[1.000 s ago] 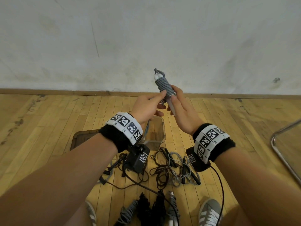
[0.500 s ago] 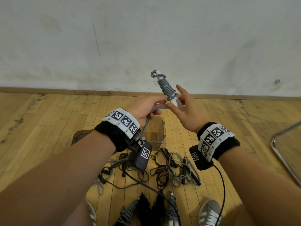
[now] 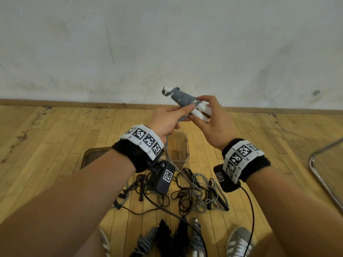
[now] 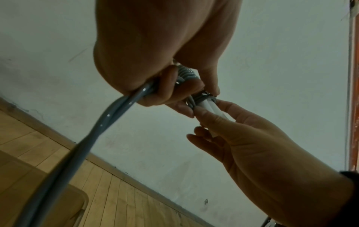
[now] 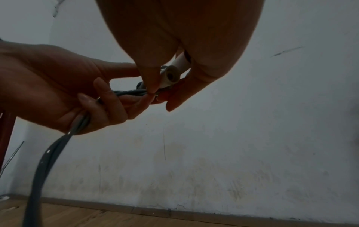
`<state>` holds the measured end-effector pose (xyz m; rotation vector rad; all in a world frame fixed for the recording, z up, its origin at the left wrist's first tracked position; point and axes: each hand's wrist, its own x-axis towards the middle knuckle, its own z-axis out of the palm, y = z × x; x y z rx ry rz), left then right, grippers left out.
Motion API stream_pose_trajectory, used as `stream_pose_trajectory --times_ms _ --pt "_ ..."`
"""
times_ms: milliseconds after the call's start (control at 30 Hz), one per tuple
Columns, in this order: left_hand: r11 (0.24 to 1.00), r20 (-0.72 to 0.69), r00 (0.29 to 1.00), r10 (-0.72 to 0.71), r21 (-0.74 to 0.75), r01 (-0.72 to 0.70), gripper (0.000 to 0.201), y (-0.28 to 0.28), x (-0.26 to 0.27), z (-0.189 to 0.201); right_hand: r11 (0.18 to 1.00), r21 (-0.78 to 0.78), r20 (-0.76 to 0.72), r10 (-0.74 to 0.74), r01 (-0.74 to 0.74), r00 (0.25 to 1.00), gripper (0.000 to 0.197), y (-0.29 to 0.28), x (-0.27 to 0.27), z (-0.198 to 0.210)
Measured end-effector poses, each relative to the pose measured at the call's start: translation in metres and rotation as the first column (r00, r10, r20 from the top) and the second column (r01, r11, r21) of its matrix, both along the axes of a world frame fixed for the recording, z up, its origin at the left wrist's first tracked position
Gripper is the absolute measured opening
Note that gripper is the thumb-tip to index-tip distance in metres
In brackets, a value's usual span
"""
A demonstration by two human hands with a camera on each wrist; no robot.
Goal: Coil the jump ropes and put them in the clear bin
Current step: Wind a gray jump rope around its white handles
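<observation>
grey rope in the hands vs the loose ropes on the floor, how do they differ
The grey rope is wound tightly round its white handles; the floor ropes sprawl in a loose tangle. The grey rope is held up by the left hand and right hand; the tangle lies untouched. Neither is in the clear bin.

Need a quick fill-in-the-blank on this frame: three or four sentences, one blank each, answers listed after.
1. The grey cord is wound around two ____ plastic handles.
2. The right hand holds the handles; the loose cord runs through the ____ hand.
3. The clear plastic bin stands on the ____ floor.
4. Uncoiled ropes lie tangled between the bin and the person's ____.

Missing words: white; left; wooden; shoes
</observation>
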<state>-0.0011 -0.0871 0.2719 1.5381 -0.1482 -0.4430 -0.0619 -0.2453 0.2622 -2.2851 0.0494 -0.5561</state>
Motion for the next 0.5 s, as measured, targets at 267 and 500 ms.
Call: stream_pose_trajectory --times_ms 267,500 --pt "0.997 0.049 0.996 0.077 -0.029 -0.076 0.028 -0.004 0.002 -0.007 0.999 -0.001 0.041 -0.05 0.05 0.998 0.063 0.003 -0.001 -0.004" --pt "1.0 0.022 0.999 -0.025 0.017 0.025 0.027 0.006 0.008 -0.007 0.976 0.216 -0.131 0.05 -0.021 0.99 0.064 0.003 -0.002 -0.007"
